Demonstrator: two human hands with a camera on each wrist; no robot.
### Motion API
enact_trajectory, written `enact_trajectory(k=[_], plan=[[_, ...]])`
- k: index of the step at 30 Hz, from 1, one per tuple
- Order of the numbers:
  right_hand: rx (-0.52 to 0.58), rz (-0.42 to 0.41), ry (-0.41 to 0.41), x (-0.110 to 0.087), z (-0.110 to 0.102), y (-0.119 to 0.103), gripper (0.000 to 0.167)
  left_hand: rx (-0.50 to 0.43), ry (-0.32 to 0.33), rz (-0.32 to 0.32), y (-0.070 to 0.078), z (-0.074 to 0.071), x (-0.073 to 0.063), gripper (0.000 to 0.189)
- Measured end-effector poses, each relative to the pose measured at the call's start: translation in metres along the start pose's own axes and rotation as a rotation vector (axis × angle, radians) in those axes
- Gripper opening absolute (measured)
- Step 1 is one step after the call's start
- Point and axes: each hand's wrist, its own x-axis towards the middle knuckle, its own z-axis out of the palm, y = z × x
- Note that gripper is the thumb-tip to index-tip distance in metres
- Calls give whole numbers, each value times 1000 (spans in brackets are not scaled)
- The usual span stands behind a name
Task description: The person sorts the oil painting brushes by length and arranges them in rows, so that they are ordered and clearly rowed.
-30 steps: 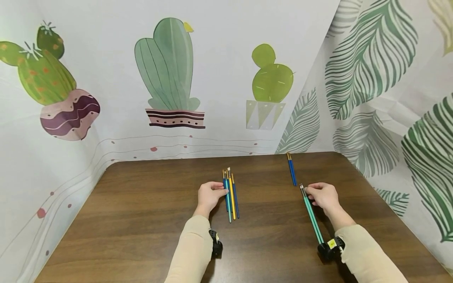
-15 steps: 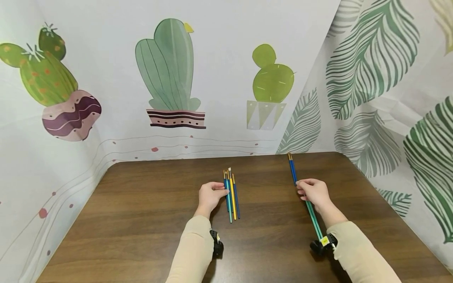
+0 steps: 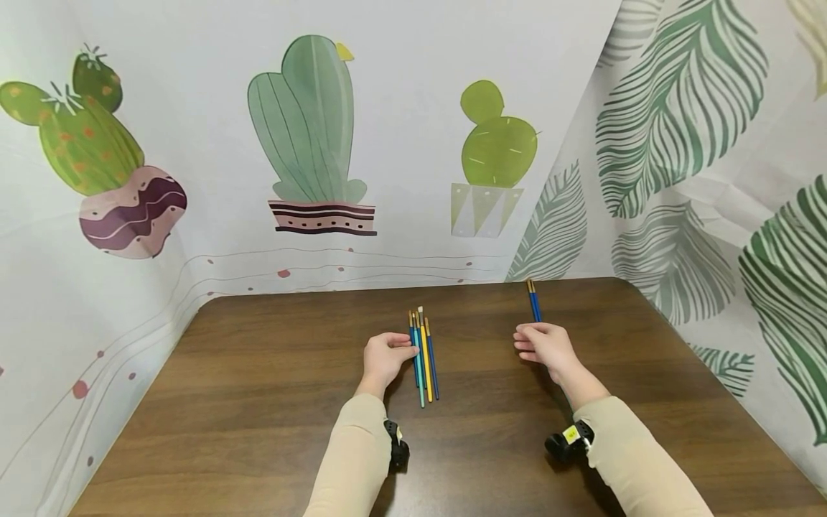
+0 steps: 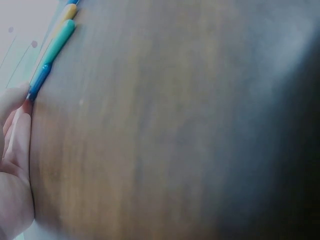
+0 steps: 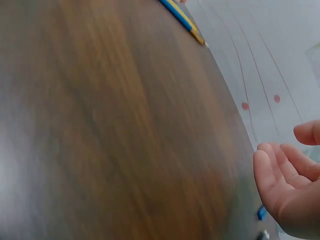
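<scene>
We see a small bunch of paintbrushes (image 3: 426, 362) lying on the brown wooden table (image 3: 271, 373), near the middle, with the bristle ends toward the wall and the handles toward the person. In it we recognise a turquoise brush (image 3: 420, 377), a yellow brush (image 3: 428, 380) and, at the right edge, a blue brush (image 3: 433, 368). The left hand (image 3: 384, 359) is at the left side of this bunch, and its thumb and forefinger pinch there; how many brushes are between them, we cannot tell. The right hand (image 3: 545, 346) is well apart from the bunch, over the right part of the table. Its fingers lie close together and are slightly bent, the thumb stands apart from them, and they hold nothing. Just beyond this hand we find two blue brushes (image 3: 534, 305), side by side, near the far edge of the table; their lower part is hidden by the hand. In the right wrist view, a blue end (image 5: 261, 213) shows just below the hand. Both arms wear beige sleeves (image 3: 352, 449), and at each wrist there is a black camera (image 3: 398, 452). Behind the table hangs a white cloth (image 3: 407, 129) with printed cacti and leaves.
</scene>
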Motion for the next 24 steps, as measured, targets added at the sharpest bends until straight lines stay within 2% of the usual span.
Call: enact_trajectory(k=[13, 24], plan=[[73, 34, -72, 10, 41, -6, 43, 18, 5, 2, 0, 1, 0, 25], [115, 43, -110, 14, 71, -12, 44, -7, 4, -1, 2, 0, 0, 25]])
